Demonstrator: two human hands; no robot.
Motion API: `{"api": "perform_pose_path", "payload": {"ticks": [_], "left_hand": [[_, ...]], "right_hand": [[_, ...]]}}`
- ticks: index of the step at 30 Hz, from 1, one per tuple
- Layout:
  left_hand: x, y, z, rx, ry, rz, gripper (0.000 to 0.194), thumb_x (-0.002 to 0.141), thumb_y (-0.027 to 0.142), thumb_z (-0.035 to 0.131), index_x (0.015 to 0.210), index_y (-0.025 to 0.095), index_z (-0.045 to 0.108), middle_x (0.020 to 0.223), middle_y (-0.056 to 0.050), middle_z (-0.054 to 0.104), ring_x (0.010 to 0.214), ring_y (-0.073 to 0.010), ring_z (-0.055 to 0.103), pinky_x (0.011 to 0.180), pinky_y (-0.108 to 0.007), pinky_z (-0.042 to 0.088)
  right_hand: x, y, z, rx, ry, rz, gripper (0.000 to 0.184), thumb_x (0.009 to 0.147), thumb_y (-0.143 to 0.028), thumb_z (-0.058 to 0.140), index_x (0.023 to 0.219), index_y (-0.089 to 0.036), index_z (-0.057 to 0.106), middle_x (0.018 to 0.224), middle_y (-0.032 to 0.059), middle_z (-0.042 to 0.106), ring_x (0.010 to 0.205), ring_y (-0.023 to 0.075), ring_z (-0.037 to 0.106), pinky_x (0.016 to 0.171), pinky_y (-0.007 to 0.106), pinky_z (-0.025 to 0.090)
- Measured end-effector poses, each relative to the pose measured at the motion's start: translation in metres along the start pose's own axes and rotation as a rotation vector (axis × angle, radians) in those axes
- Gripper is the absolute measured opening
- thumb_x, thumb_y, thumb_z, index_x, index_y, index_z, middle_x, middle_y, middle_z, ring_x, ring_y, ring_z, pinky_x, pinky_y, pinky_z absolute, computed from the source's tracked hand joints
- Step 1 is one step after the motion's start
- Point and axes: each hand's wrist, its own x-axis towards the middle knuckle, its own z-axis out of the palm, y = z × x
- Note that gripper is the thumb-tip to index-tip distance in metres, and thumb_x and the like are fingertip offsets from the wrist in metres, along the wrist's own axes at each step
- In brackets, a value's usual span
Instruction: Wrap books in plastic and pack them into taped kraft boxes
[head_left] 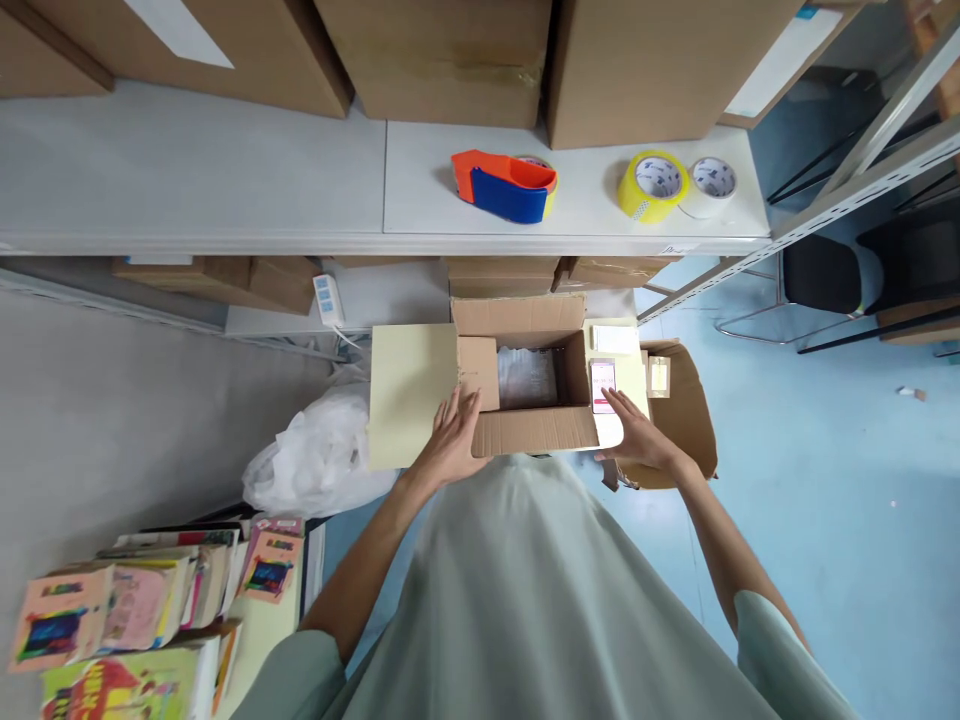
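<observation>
An open cardboard box (536, 430) stands in front of me on a pale yellow tabletop (409, 400), its flaps spread outward. Inside lies clear plastic wrapping (527, 378); what is under it I cannot make out. My left hand (454, 435) rests at the box's left front corner, fingers stretched out along the left flap. On the right, my right hand (634, 432) has its fingertips at the lower edge of a phone (602, 386) with a lit screen, lying beside the box. Its fingers are apart and hold nothing.
On the shelf (300, 190) above sit an orange and blue tape dispenser (510, 190), a yellow tape roll (652, 185) and a white one (711, 187). A plastic bag (322, 450) is at left, stacked books (135, 600) lower left, another open carton (679, 425) at right.
</observation>
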Motion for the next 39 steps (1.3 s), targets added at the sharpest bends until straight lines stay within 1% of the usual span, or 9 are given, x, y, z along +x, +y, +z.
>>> {"api": "perform_pose_path", "payload": {"ticks": [7, 11, 15, 19, 23, 27, 30, 34, 39], "left_hand": [[0.027, -0.02, -0.026, -0.289, 0.163, -0.098, 0.131, 0.093, 0.073, 0.076, 0.18, 0.027, -0.011, 0.177, -0.025, 0.039, 0.169, -0.04, 0.034, 0.136, -0.061, 0.029], [0.069, -0.045, -0.029, -0.298, 0.344, -0.226, 0.152, 0.077, 0.071, 0.092, 0.18, 0.024, -0.01, 0.187, -0.027, 0.006, 0.175, -0.0437, 0.007, 0.14, -0.062, 0.014], [0.111, -0.063, -0.031, -0.349, 0.31, -0.229, 0.177, 0.053, 0.063, 0.108, 0.179, 0.024, -0.009, 0.187, -0.026, -0.011, 0.174, -0.0473, -0.012, 0.141, -0.063, 0.002], [0.142, -0.061, -0.041, -0.399, 0.243, -0.213, 0.19, 0.038, 0.054, 0.113, 0.179, 0.024, -0.011, 0.186, -0.027, -0.014, 0.173, -0.0498, -0.013, 0.141, -0.064, 0.002], [0.15, -0.045, -0.054, -0.352, 0.29, -0.162, 0.185, 0.04, 0.048, 0.113, 0.179, 0.024, -0.006, 0.185, -0.028, -0.005, 0.173, -0.0524, -0.007, 0.14, -0.067, 0.005], [0.128, -0.032, -0.055, -0.275, 0.376, -0.102, 0.165, 0.054, 0.043, 0.11, 0.18, 0.026, 0.004, 0.178, -0.026, 0.023, 0.17, -0.0497, 0.017, 0.139, -0.066, 0.02], [0.102, -0.031, -0.045, -0.237, 0.406, -0.078, 0.136, 0.066, 0.038, 0.105, 0.176, 0.027, 0.026, 0.164, -0.02, 0.041, 0.162, -0.0438, 0.038, 0.136, -0.062, 0.033], [0.076, -0.034, -0.022, -0.217, 0.497, -0.115, 0.074, 0.082, 0.037, 0.094, 0.149, 0.026, 0.063, 0.155, -0.016, 0.049, 0.156, -0.0371, 0.049, 0.132, -0.056, 0.045], [0.064, -0.033, -0.003, -0.387, 0.607, -0.162, 0.035, 0.099, 0.046, 0.076, 0.128, 0.025, 0.075, 0.142, -0.013, 0.065, 0.128, -0.0278, 0.072, 0.102, -0.045, 0.07]], "right_hand": [[0.022, 0.003, 0.015, 0.29, 0.168, -0.015, 0.131, 0.084, -0.07, 0.09, 0.183, -0.034, 0.011, 0.188, 0.0133, 0.024, 0.174, 0.0373, 0.024, 0.14, 0.058, 0.028], [0.075, 0.011, 0.008, 0.424, 0.27, -0.01, 0.14, 0.075, -0.079, 0.091, 0.183, -0.028, 0.016, 0.183, 0.02, 0.035, 0.171, 0.041, 0.031, 0.138, 0.065, 0.029], [0.128, 0.017, -0.006, 0.5, 0.27, 0.001, 0.143, 0.069, -0.08, 0.094, 0.182, -0.029, 0.022, 0.183, 0.0213, 0.033, 0.171, 0.0432, 0.03, 0.136, 0.066, 0.03], [0.171, 0.0, -0.024, 0.648, 0.297, -0.001, 0.136, 0.074, -0.082, 0.089, 0.18, -0.024, 0.026, 0.181, 0.0245, 0.035, 0.168, 0.0427, 0.037, 0.133, 0.064, 0.036], [0.195, -0.028, -0.04, 0.703, 0.39, -0.07, 0.114, 0.079, -0.084, 0.084, 0.167, -0.022, 0.047, 0.16, 0.0236, 0.063, 0.154, 0.0385, 0.056, 0.129, 0.06, 0.042], [0.18, -0.043, -0.044, 0.666, 0.47, -0.156, 0.075, 0.087, -0.082, 0.078, 0.132, -0.023, 0.068, 0.132, 0.0147, 0.077, 0.13, 0.0317, 0.07, 0.123, 0.053, 0.05], [0.147, -0.04, -0.036, 0.575, 0.454, -0.185, 0.055, 0.094, -0.074, 0.075, 0.117, -0.025, 0.071, 0.135, 0.0144, 0.076, 0.134, 0.0324, 0.069, 0.124, 0.054, 0.048], [0.107, -0.023, -0.01, 0.472, 0.411, -0.151, 0.049, 0.094, -0.072, 0.075, 0.116, -0.027, 0.075, 0.161, 0.0166, 0.061, 0.155, 0.0375, 0.054, 0.124, 0.059, 0.048], [0.091, -0.009, 0.027, 0.638, 0.402, -0.018, 0.057, 0.095, -0.073, 0.073, 0.126, -0.025, 0.074, 0.15, 0.0186, 0.069, 0.131, 0.0347, 0.073, 0.108, 0.054, 0.062]]}}
